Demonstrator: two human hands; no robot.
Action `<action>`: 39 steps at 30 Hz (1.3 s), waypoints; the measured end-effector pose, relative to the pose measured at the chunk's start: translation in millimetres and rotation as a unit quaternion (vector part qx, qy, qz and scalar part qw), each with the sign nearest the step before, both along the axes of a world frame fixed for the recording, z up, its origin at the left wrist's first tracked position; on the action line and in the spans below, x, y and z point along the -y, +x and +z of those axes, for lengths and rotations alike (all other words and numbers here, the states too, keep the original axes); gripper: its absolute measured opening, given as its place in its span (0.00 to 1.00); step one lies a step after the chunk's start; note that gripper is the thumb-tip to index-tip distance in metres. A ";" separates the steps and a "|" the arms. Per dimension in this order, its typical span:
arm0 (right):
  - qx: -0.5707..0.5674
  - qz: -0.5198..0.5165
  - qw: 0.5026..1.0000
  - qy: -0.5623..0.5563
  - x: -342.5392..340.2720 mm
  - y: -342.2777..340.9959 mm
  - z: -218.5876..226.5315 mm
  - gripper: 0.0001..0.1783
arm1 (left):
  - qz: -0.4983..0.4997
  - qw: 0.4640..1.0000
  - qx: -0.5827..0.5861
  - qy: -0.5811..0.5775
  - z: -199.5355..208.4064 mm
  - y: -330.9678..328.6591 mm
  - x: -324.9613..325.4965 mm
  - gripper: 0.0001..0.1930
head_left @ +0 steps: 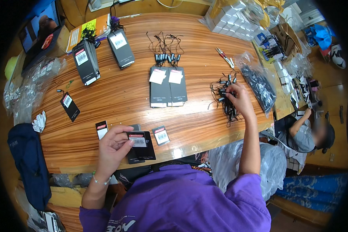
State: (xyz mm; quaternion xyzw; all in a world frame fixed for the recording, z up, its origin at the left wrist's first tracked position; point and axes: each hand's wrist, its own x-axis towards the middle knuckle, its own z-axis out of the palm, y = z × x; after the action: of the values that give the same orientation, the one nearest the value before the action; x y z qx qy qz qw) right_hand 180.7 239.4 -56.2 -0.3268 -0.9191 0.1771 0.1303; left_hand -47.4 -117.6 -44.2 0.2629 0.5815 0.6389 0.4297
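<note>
My left hand (114,147) pinches a dark hang tag (146,151) with a white label near the table's front edge. Behind it shows part of another grey tag. My right hand (239,96) reaches into a pile of black tag strings (231,110) with small dark clasps, thumb and fingertips closed on a string. A small tag with a white sticker (161,135) lies to the right of my left hand, and a narrow black tag (101,129) to its left. In the middle, two side-by-side stacks of grey tags (158,92) have strings spread out above them.
Stacks of strung tags (89,65) (121,52) and one single tag (69,108) lie on the left. Red-handled snippers (225,58) and a plastic bag of black strings (258,85) are on the right. White boxes (230,21) stand at the back. A person (307,131) sits beyond the right edge.
</note>
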 end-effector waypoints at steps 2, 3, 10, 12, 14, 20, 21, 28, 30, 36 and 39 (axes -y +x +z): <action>-0.063 -0.025 0.995 -0.073 2.0 2.7 7.4 0.07 | -0.016 1.000 0.003 -0.003 0.0 1.4 -1.3 0.17; -0.076 -0.069 0.985 -0.138 6.0 3.4 12.9 0.07 | -0.021 1.000 0.004 -0.012 0.3 3.0 -1.6 0.17; -0.094 -0.054 0.968 -0.228 12.5 11.5 44.8 0.02 | -0.088 0.995 -0.013 -0.038 11.6 8.8 -8.4 0.11; -0.069 -0.070 0.982 -0.158 16.6 11.6 55.3 0.03 | -0.104 0.993 -0.051 -0.027 14.0 8.3 -13.3 0.12; -0.053 -0.060 0.995 -0.055 21.3 6.4 61.4 0.03 | -0.086 0.994 -0.062 -0.009 17.8 10.0 -19.5 0.10; -0.200 0.003 0.980 -0.011 66.7 -8.1 84.9 0.07 | -0.096 0.984 -0.150 0.002 35.4 29.1 -52.7 0.07; -0.178 0.041 0.982 -0.039 78.0 -9.1 91.1 0.08 | -0.121 0.977 -0.176 0.001 38.6 29.9 -60.9 0.06; -0.091 0.232 0.939 -0.239 130.0 -39.7 91.0 0.09 | -0.151 0.924 -0.299 0.186 14.7 52.9 -103.0 0.07; -0.103 0.196 0.930 -0.293 128.9 -38.1 90.1 0.05 | -0.258 0.952 -0.146 0.077 22.8 49.6 -96.9 0.10; -0.395 0.205 0.587 -0.676 108.8 -12.9 56.0 0.06 | -0.206 0.972 -0.098 0.059 14.5 39.3 -79.5 0.09; -0.474 0.239 0.452 -0.716 120.7 -20.0 45.8 0.06 | -0.208 0.975 -0.030 0.067 8.6 39.5 -72.6 0.09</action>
State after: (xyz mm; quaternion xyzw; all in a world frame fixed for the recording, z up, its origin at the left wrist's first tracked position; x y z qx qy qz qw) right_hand 160.7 118.7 -10.4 0.0623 -0.3052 0.9248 0.2186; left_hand -7.9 -44.9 -35.5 0.4251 0.4826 0.5646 0.5173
